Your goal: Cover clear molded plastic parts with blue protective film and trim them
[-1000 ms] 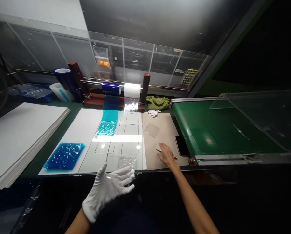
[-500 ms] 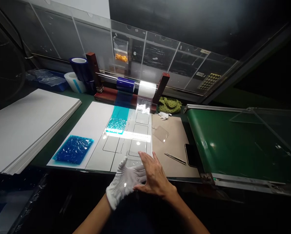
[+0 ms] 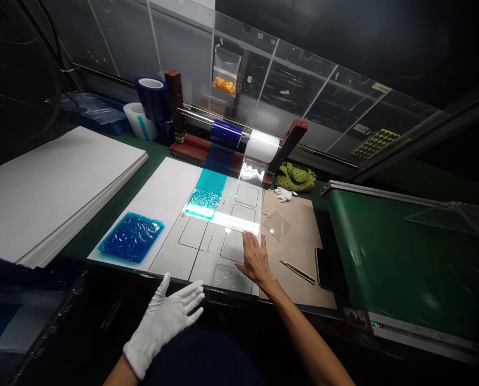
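My left hand [image 3: 169, 313], in a white glove, hangs in front of the table edge with its fingers spread and nothing in it. My bare right hand [image 3: 255, 261] reaches over the right side of the clear sheet with black rounded outlines [image 3: 169, 252]. Its fingers are stretched out; whether they touch the surface I cannot tell. Clear film runs down towards it from the white roll [image 3: 262, 145]. Teal film [image 3: 211, 185] hangs from the blue roll [image 3: 226, 133] onto the same sheet. A clear rounded square plate [image 3: 277, 225] lies right of my hand.
Tweezers [image 3: 298, 271] and a phone [image 3: 324, 269] lie at the right, before a green conveyor belt [image 3: 388, 257]. A stack of blue film pieces [image 3: 132, 237] lies left, beside a thick white sheet stack [image 3: 66, 187]. Behind stand a dark red roll holder [image 3: 175, 107] and a green dotted pouch [image 3: 296, 177].
My hands have moved apart. The left has dropped back left off the table edge; the right has gone forward over the outlined sheet. The view has shifted.
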Tool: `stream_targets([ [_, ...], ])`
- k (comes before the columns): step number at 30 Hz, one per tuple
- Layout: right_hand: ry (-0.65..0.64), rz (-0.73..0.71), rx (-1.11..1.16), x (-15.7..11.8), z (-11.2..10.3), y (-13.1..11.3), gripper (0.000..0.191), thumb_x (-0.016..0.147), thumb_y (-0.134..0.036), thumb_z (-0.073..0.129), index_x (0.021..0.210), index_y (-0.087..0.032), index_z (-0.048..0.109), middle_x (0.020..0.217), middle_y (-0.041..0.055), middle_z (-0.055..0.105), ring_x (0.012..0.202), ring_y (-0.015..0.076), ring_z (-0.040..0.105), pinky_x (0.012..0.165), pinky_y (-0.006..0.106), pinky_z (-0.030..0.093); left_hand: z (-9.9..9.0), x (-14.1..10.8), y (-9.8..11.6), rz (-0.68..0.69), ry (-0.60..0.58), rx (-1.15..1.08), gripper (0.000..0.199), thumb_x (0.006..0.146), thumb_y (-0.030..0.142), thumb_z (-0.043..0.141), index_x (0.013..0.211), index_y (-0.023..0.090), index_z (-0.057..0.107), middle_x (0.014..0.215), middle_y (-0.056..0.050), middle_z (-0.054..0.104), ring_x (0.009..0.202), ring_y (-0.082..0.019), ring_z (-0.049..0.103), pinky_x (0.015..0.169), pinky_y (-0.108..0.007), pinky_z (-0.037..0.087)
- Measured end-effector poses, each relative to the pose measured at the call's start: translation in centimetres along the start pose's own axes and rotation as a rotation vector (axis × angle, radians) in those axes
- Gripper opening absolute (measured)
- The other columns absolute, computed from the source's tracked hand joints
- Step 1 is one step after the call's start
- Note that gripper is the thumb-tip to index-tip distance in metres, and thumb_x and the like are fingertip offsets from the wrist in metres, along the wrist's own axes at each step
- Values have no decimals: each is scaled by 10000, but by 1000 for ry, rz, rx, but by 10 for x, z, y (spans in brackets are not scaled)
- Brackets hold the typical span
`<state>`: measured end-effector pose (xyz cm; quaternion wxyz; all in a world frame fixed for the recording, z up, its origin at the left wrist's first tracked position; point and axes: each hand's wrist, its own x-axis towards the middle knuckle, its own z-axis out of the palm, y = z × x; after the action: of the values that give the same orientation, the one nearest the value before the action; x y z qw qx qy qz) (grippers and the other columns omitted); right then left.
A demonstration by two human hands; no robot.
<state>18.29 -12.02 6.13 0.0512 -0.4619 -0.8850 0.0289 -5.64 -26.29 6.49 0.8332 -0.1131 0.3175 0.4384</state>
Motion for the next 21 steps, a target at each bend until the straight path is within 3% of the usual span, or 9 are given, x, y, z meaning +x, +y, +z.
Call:
stream_targets([
  [6, -17, -45, -47, 8, 22, -1, 943, 735, -369, 681, 1446, -18, 169, 1397, 237, 411, 1326, 342, 313, 1115, 593, 3, -11, 4, -9, -1, 11, -213, 770, 840, 479, 509, 1414, 30, 259, 1195, -192, 617, 1143, -280, 561, 1072, -485, 298],
  [13, -53, -76, -42, 14, 33, 5, 953, 738, -386, 659, 1456, -33, 142, 1397, 232, 419, 1329, 335, 316, 1113, 591, -17, -19, 11, -4, 10, -3, -303, 790, 846, 450, 511, 1440, 41, 188, 1201, -210, 608, 1128, -305, 569, 1047, -497, 299],
  [21, -103, -87, -11, 18, 44, 13, 965, 764, -447, 610, 1468, -56, 78, 1456, 232, 327, 1364, 338, 257, 1072, 644, -51, -12, 15, 2, 0, 44, -327, 791, 823, 462, 523, 1431, 48, 231, 1211, -200, 604, 1120, -293, 575, 1055, -482, 295],
])
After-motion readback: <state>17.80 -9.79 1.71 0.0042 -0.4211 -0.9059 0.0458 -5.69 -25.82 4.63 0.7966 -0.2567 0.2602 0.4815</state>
